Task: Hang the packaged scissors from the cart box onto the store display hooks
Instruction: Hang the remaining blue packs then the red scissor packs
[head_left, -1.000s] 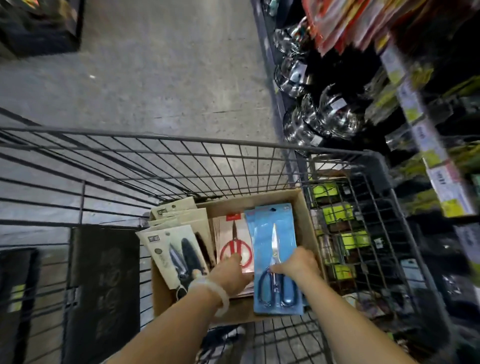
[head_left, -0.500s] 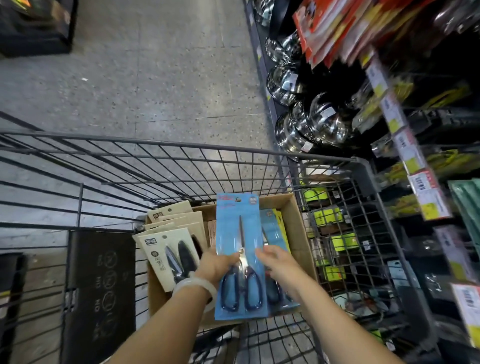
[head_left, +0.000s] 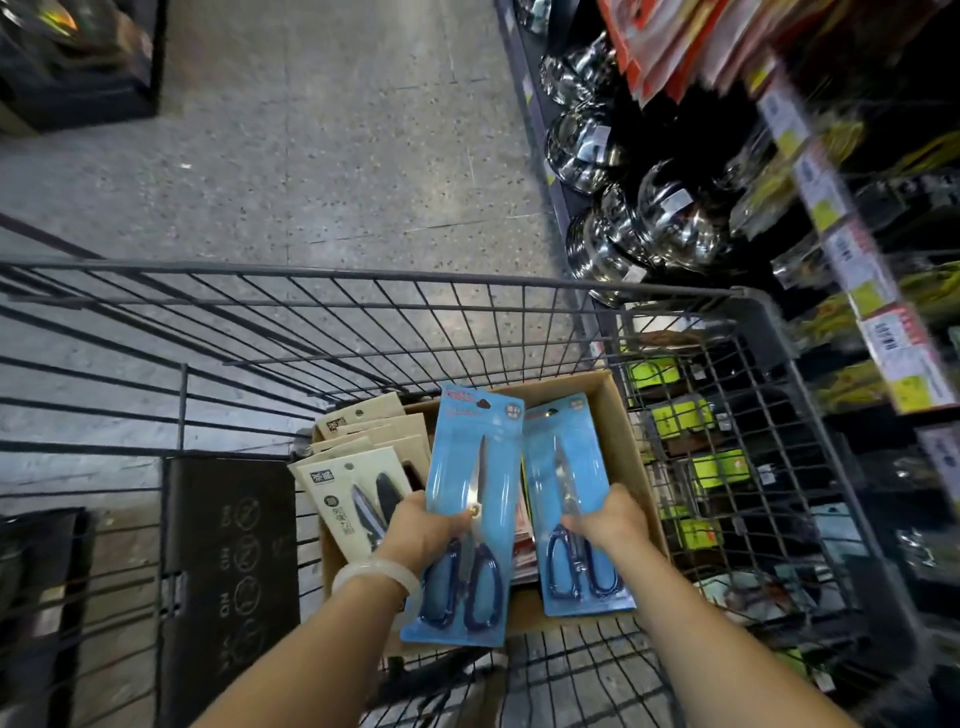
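Note:
A cardboard box (head_left: 621, 441) sits in the wire cart (head_left: 363, 283). My left hand (head_left: 423, 530) grips a blue blister pack of scissors (head_left: 470, 493), lifted above the box. My right hand (head_left: 613, 517) grips a second blue scissors pack (head_left: 569, 467) beside it, over the box's right half. Beige packs of black-handled scissors (head_left: 353, 478) stand in the box's left side, and a red-printed pack (head_left: 522, 545) lies underneath between the blue ones. The display hooks themselves are blurred on the right.
Store shelving (head_left: 852, 223) with price tags runs along the right, with steel pots (head_left: 649, 218) low down and red packets (head_left: 670, 47) hanging above. A dark folded child seat flap (head_left: 228, 551) stands left of the box. Speckled aisle floor (head_left: 322, 130) lies ahead.
Both hands have lifted blue scissors packs out of the box and drawn them apart, one pack in each hand. The view has tilted up a little toward the shelves.

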